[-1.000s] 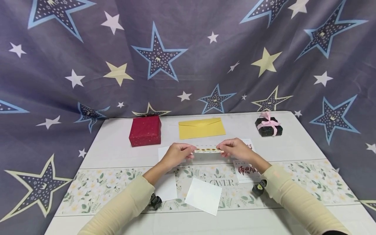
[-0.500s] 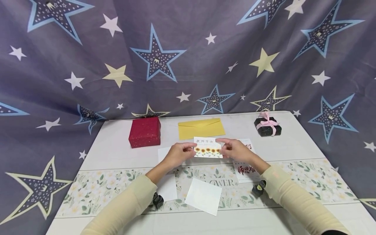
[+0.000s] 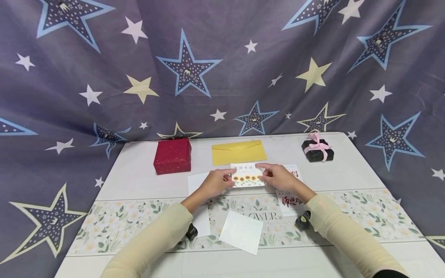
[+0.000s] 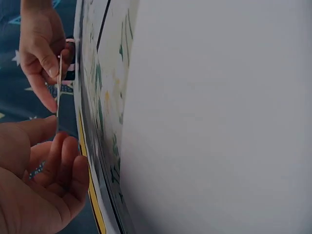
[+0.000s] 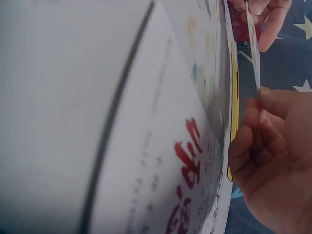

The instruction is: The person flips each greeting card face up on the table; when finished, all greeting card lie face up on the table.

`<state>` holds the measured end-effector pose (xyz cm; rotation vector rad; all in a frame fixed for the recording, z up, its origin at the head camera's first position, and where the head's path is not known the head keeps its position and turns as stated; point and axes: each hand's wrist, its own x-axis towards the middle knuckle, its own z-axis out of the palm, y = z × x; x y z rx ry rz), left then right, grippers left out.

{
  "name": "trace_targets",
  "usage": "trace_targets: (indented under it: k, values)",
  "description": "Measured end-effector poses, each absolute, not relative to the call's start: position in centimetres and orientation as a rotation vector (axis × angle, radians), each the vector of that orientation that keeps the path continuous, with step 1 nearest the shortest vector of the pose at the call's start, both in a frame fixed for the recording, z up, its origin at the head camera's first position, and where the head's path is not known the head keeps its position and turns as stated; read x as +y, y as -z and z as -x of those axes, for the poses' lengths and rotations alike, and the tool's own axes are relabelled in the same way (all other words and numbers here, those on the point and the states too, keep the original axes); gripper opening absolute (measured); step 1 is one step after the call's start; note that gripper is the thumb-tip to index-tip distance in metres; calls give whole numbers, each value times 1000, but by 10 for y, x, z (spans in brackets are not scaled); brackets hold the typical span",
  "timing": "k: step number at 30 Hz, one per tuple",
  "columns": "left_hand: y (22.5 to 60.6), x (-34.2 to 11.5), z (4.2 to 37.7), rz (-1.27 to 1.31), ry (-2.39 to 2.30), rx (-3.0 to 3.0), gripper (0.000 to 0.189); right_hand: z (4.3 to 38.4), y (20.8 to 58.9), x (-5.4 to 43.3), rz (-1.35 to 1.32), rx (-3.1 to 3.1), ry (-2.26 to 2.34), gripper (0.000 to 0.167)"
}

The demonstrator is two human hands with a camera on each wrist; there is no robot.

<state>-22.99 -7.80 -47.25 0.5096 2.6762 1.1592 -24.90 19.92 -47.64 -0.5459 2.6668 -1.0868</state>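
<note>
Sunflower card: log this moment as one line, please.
sunflower card: held aloft | left hand: pinching one end | right hand: pinching opposite end | yellow envelope: lying beyond

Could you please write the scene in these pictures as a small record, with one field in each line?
Left hand: pinches the sunflower card by its left side
Right hand: pinches the same card by its right side
Card position: above the table
Beyond the card: yellow envelope
Far left: red box
Far right: black box with pink ribbon
Front middle: square white paper
</note>
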Motion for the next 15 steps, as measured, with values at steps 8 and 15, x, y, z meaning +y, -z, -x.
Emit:
trace_targets:
  k: [8,15]
  values:
    - [473,-70,233,-622,-909,2737,57,251,474,201,547,2680,943,54]
    - [472,-62,233,-672,-741,2783,56,252,477,204,545,2698,878,53]
